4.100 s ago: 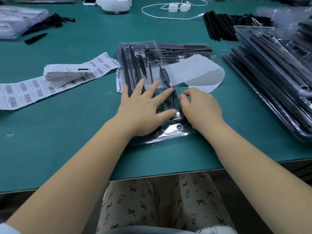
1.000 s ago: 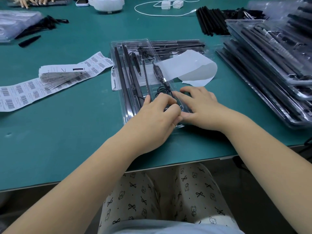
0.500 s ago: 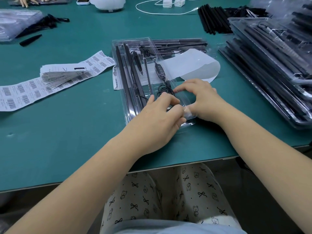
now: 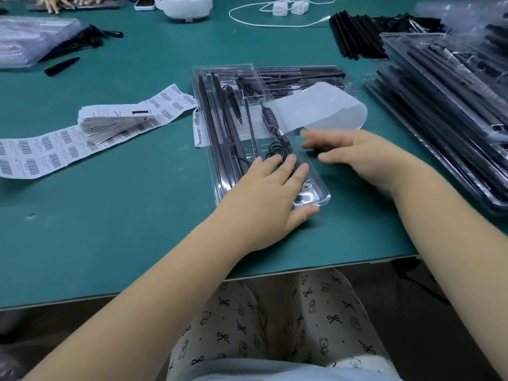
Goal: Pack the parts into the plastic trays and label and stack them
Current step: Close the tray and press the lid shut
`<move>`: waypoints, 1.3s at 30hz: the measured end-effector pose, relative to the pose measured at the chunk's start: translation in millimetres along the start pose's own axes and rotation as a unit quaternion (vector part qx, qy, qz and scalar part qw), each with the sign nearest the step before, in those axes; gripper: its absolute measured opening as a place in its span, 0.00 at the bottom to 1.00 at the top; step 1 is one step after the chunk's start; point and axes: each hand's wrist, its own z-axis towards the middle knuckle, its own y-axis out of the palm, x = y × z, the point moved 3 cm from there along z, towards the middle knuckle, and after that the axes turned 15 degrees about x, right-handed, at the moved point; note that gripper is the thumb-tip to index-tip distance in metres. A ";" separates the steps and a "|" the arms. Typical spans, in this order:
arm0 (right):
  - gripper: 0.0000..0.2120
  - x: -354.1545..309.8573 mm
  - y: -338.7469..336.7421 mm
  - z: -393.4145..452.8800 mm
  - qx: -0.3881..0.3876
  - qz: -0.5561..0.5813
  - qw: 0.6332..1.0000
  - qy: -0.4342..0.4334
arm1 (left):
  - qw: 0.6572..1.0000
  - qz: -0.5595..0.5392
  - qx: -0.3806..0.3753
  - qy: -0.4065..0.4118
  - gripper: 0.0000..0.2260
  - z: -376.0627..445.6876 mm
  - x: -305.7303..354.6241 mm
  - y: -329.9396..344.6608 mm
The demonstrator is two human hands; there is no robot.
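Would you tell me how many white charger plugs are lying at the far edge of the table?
2: both white plugs sit side by side at the table's far edge, one left of the other, joined to the looped white cable. More may lie beyond the frame.

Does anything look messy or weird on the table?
A little. The barcode label strip lies crumpled and folded over itself at the left, and one black part lies loose, away from any tray. Nothing looks spilled or broken.

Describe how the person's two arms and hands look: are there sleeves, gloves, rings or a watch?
Both forearms are bare down to the wrists, with no sleeves on them. The left hand and the right hand wear no gloves, and no ring, watch or bracelet shows. The right hand's fingers are blurred, so small details there cannot be told.
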 end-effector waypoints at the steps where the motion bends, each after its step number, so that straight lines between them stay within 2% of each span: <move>1: 0.22 1.8 -2.0 3.1 0.042 0.013 0.999 0.002 | 1.000 -0.001 -0.002 0.000 0.36 -0.2 -0.1 -0.4; 3: 0.19 0.6 2.7 9.3 0.081 -0.042 0.996 -0.022 | 1.000 -0.006 0.004 -0.002 0.37 -0.3 -0.7 -1.0; 5: 0.18 -1.8 14.3 17.4 0.079 -0.149 0.984 -0.064 | 1.000 0.001 0.009 0.001 0.36 -0.2 -1.8 -1.2; 8: 0.20 1.8 29.9 27.2 0.097 -0.340 0.927 -0.126 | 1.000 0.017 0.015 0.009 0.34 0.4 -1.7 0.5; 10: 0.20 3.9 33.4 27.8 0.126 -0.392 0.901 -0.138 | 0.999 -0.011 0.030 0.013 0.34 0.7 -3.7 -1.2; 12: 0.20 5.0 34.1 26.0 0.143 -0.402 0.893 -0.144 | 0.987 -0.154 0.022 -0.042 0.30 0.3 -15.4 -9.8; 13: 0.21 5.7 34.6 25.4 0.150 -0.405 0.889 -0.149 | 0.967 -0.240 0.018 -0.078 0.26 0.1 -23.4 -14.8; 15: 0.20 6.6 35.5 24.4 0.163 -0.412 0.883 -0.152 | 0.948 -0.305 0.040 -0.085 0.22 0.2 -34.2 -21.2; 18: 0.20 6.1 36.0 21.0 0.173 -0.409 0.884 -0.147 | 0.986 -0.153 0.061 -0.030 0.26 0.0 -30.8 -14.8; 21: 0.19 -0.3 35.6 15.7 0.164 -0.403 0.890 -0.139 | 0.996 -0.047 -0.008 -0.071 0.32 -1.0 -30.7 -4.5; 25: 0.17 -13.0 28.6 4.8 0.184 -0.398 0.893 -0.102 | 0.996 -0.036 -0.037 -0.071 0.35 1.0 -35.8 0.1; 27: 0.18 -12.3 23.3 -3.4 0.156 -0.381 0.910 -0.049 | 0.996 -0.037 -0.029 -0.069 0.34 1.2 -36.2 1.0; 30: 0.16 -7.3 22.1 -13.4 0.132 -0.280 0.950 0.028 | 0.998 -0.035 -0.008 -0.061 0.31 0.1 -37.6 2.9; 33: 0.09 -4.2 23.4 -11.0 0.146 -0.167 0.973 0.058 | 0.998 -0.035 -0.001 -0.061 0.31 0.0 -36.6 3.7; 36: 0.05 -4.2 28.0 -12.4 0.180 -0.195 0.964 0.019 | 0.997 -0.038 0.003 -0.062 0.31 0.1 -36.1 3.5; 37: 0.06 -4.4 29.9 -15.2 0.201 -0.223 0.954 -0.006 | 0.997 -0.039 0.004 -0.063 0.31 0.0 -36.2 3.9; 39: 0.17 -6.6 34.9 -22.1 0.227 -0.270 0.934 -0.058 | 0.997 -0.035 0.005 -0.064 0.32 -0.2 -36.3 4.7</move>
